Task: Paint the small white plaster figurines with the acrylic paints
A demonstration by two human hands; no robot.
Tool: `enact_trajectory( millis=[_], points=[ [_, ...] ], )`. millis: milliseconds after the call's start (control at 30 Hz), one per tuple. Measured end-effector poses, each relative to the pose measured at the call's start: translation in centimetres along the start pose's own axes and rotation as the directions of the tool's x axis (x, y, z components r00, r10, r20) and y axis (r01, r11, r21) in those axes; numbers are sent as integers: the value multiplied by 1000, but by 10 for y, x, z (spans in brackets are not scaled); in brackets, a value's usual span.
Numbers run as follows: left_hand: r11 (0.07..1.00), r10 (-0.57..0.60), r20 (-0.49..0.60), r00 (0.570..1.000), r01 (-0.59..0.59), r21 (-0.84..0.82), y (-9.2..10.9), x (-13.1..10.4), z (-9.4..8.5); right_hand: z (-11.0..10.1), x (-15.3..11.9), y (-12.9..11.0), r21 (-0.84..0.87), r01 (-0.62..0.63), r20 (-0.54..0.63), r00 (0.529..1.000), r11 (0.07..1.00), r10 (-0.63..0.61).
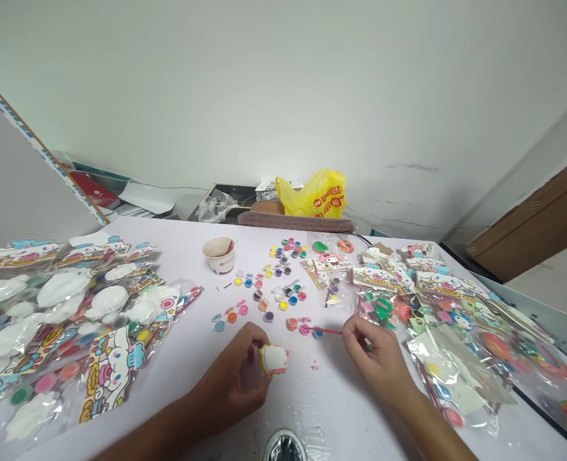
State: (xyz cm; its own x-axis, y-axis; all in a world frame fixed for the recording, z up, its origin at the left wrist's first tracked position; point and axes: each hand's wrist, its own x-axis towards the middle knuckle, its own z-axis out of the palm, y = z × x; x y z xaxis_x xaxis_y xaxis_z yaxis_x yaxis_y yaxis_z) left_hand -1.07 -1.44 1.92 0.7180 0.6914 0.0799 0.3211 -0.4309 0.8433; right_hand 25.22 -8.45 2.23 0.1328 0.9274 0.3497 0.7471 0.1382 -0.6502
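Between the thumb and fingers of my left hand is a small white figurine with yellow and pink paint on its edges. My right hand pinches a thin red paintbrush. The brush tip reaches into a pink pot in a strip of small paint pots. Left of that strip lies another row of paint pots in blue, orange and pink. Small pink smears mark the table between my hands.
A paper cup stands behind the paints. More paint pots spread across the middle. Bagged white figurines cover the left side; bagged craft kits lie on the right. A yellow plastic bag sits beyond the table's far edge.
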Motion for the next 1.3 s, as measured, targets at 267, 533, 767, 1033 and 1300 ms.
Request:
enact_trajectory(
  millis=[267, 533, 767, 1033, 1300],
  points=[
    [995, -8, 16, 1000, 10, -101, -4, 1, 1, 6, 3, 3, -67, -63, 12, 998, 996, 64],
    [996, -16, 3, 1000, 16, -85, -4, 3, 3, 12, 2, 4, -102, -65, -20, 998, 993, 63],
    [999, -32, 27, 999, 33, -29, -2, 1, 2, 11, 3, -4, -116, 58, -89, 994, 992, -69],
    [999, -47, 13, 999, 47, -11, -3, 1, 3, 14, 3, -12, -228, 194, -120, 967, 954, -226],
    [999, -50, 24, 998, 50, 2, 2, 1, 2, 25, 3, -10, -289, 238, -93, 957, 927, -275]
  ],
)
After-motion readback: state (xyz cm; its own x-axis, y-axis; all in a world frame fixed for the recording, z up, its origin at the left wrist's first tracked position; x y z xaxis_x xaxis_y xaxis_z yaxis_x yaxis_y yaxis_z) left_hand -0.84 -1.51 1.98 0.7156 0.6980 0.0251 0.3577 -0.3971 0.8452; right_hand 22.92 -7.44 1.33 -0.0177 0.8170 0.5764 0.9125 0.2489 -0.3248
